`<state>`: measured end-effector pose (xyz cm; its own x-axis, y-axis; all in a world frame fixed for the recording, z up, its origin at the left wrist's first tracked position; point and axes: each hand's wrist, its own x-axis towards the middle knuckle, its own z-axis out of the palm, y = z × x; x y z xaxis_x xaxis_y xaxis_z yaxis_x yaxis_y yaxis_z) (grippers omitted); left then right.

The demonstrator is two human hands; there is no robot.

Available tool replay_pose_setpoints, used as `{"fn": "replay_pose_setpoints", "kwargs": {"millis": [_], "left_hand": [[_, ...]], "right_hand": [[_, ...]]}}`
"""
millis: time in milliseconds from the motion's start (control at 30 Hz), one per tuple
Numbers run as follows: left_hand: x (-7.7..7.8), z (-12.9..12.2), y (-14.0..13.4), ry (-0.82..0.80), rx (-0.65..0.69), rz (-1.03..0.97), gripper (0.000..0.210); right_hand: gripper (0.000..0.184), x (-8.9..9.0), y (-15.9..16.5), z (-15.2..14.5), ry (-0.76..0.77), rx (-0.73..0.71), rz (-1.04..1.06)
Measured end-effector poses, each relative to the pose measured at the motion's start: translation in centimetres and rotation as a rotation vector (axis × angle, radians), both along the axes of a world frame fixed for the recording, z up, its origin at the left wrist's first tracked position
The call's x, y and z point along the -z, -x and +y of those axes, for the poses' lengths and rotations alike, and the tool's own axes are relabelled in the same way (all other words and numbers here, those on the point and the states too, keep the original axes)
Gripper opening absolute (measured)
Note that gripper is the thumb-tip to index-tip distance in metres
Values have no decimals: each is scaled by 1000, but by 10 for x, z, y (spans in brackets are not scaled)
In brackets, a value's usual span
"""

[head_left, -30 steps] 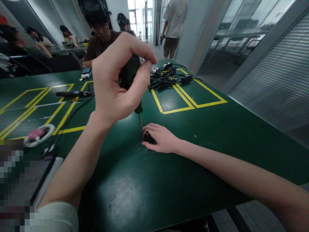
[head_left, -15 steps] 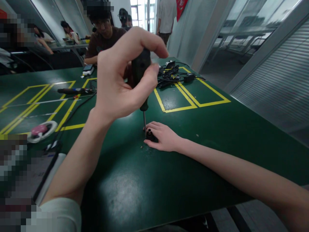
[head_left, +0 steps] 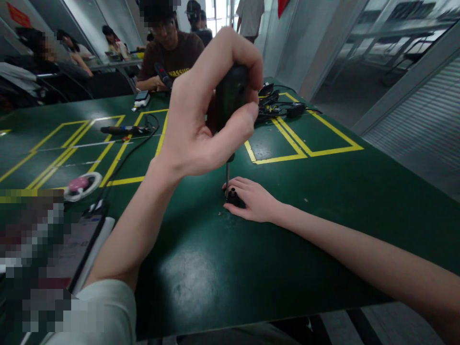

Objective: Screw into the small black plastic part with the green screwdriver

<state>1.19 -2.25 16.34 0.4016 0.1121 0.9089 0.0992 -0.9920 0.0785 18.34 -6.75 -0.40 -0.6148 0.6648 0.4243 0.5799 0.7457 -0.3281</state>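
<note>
At far left, well away from the left fingers and beside that forearm, lies a flat grey-screened device with a pale edge (head_left: 84, 239), partly masked by pixelation. Beyond it, left of the fingers, rests a round pink object in a white ring (head_left: 78, 184). Farther off on the same side lies a black rod-shaped tool with a trailing cord (head_left: 117, 130); past it sits a small white box with a dark screen (head_left: 142, 98). The left hand (head_left: 201, 120) has its fingers curled around a black-handled screwdriver with a thin metal shaft (head_left: 232, 91), held nearly upright. Below those fingers, the shaft descends beside a small black part with a raised metal tube (head_left: 234, 196) (tip contact cannot be determined). A tiny light speck (head_left: 220, 213) lies just off the right thumb. The right hand (head_left: 257, 201) rests on the green tabletop (head_left: 287, 268), fingers narrowly spread around the part and covering much of it. Beyond the left fingertips, a heap of black cables (head_left: 271, 105) is partly blocked by that hand.
</note>
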Motion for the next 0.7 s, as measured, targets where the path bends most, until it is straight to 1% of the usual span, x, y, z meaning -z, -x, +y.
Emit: {"fn": "replay_pose_setpoints", "kwargs": {"millis": [100,133,200,300,400,533,633,700], "left_hand": [[-2,-3,5,170,129,46,20],[-3,-4,7,211,145,61,21],[-5,-5,10,227,148,98,21],[-9,-5,14,191,119,149,24],[-12,-5,18,106,85,201,30],[-14,-5,22,23,-25,187,38],[-15,-4,22,-55,-54,183,48],[-16,-4,22,-95,-73,194,46]], "right_hand": [[25,-1,0,0,3,-12,0],[25,-1,0,0,4,-14,0],[25,-1,1,0,4,-15,4],[25,-1,1,1,-2,-17,9],[26,-1,2,1,-17,-17,10],[26,-1,2,1,-31,-10,15],[25,-1,2,1,-23,-3,12],[25,-1,2,1,-15,-1,9]]}}
